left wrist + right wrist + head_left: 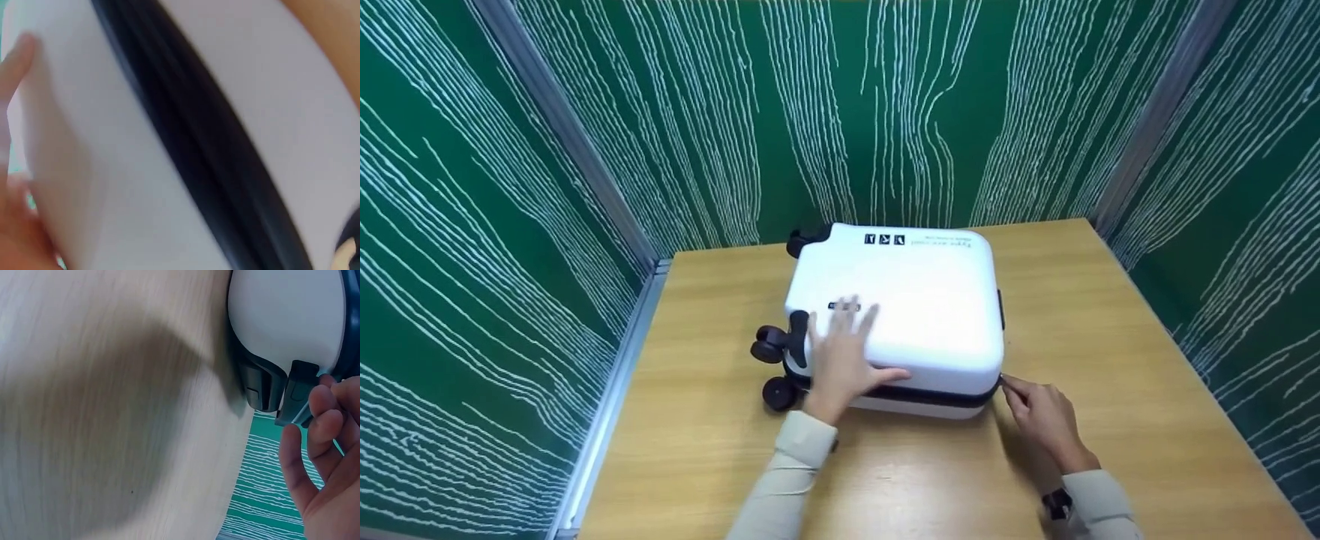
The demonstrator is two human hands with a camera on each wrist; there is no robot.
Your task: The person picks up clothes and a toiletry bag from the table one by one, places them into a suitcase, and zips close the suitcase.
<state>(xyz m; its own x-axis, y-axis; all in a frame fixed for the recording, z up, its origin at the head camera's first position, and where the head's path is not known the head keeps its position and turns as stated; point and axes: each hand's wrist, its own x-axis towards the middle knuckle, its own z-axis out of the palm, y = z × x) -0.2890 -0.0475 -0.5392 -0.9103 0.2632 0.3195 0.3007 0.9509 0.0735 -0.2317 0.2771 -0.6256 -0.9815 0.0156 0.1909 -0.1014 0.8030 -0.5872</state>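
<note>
A white hard-shell suitcase [922,300] lies flat, its black wheels [769,345] toward the left. A dark zipper band [922,394] runs round its side and crosses the left wrist view diagonally. My left hand [844,364] rests with spread fingers on the front edge of the shell, near the wheels; its thumb points right. At the front right corner my right hand [1046,416] pinches the zipper pull between thumb and index finger. In the right wrist view the other fingers [291,458] are loosely bent beside black handle parts [298,391]; the pull is mostly hidden.
The suitcase stands on a wooden table [697,420]. Green panels with white wavy lines [900,112] enclose the back and both sides, joined by grey metal posts [570,127]. A black side handle [1001,309] sits on the suitcase's right side.
</note>
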